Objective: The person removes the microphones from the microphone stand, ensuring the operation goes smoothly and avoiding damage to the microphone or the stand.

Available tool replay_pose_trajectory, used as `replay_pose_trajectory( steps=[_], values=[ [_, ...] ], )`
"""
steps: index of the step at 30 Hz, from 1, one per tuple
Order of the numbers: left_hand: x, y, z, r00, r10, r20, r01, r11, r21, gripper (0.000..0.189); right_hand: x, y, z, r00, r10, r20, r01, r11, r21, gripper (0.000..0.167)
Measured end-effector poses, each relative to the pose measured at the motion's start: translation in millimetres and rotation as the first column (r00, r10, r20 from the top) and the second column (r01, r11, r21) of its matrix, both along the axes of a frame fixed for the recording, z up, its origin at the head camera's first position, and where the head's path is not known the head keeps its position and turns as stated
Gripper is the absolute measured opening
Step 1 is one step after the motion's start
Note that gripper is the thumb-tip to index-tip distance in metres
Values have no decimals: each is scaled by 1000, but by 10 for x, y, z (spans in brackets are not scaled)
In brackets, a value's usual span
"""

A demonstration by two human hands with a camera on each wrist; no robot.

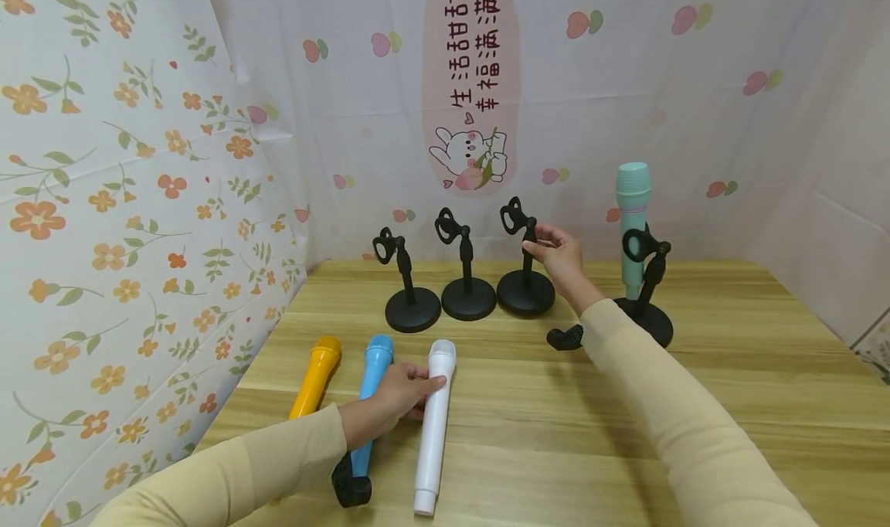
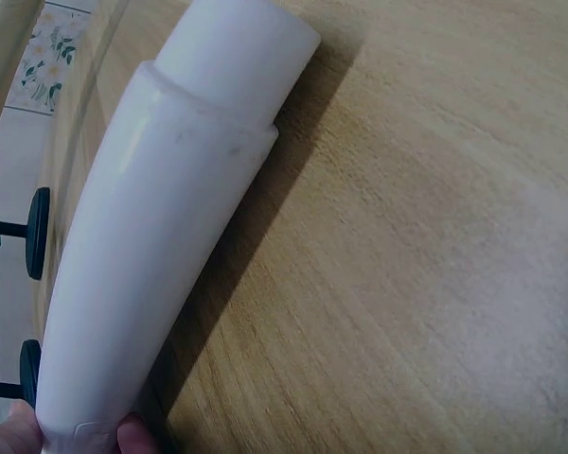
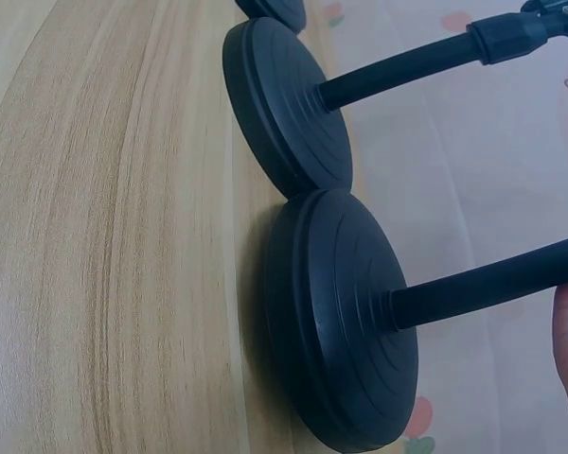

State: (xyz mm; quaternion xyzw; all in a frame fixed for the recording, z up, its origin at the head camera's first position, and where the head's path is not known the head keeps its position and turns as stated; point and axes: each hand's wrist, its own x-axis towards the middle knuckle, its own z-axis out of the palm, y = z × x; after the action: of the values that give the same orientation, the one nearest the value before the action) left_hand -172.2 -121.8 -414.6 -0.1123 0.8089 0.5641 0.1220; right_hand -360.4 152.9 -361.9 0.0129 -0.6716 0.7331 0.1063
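Farthest left on the counter (image 1: 528,434), the orange mic (image 1: 315,380) lay well out from the fingers of the left hand (image 1: 398,396). The blue mic (image 1: 375,365) lay just left of those fingers, partly hidden by the arm. They held the white mic (image 1: 434,434) pinched against the thumb; whether its tail touched the counter I couldn't tell. Beyond them, the first stand (image 1: 413,312) and second stand (image 1: 469,301) had bare clips. The right hand (image 1: 562,260) had its fingers round the post of the third stand (image 1: 526,295), its clip bare too. Well right of those fingers, the green mic (image 1: 633,195) stood upright at the fourth stand (image 1: 657,324), seemingly in its clip. I judged one mic mounted, with three mics and three stands left.
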Motion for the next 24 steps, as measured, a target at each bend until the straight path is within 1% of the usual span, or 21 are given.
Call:
replay_pose_trajectory(
  steps=[5, 17, 24],
  values=[
    [6, -7, -3, 1000, 0, 1, 0, 1000, -13, 40, 3, -6, -8, 1000, -4, 4, 4, 1000, 8, 33],
    [10, -23, 7, 1000, -18, 2, 18, 1000, -20, 42, -19, -23, -34, 1000, -6, -9, 6, 1000, -26, 28],
    [20, -23, 16, 1000, -23, 8, 23, 1000, -14, 42, -28, -29, -55, 1000, -9, 7, 9, 1000, 5, 33]
  ],
)
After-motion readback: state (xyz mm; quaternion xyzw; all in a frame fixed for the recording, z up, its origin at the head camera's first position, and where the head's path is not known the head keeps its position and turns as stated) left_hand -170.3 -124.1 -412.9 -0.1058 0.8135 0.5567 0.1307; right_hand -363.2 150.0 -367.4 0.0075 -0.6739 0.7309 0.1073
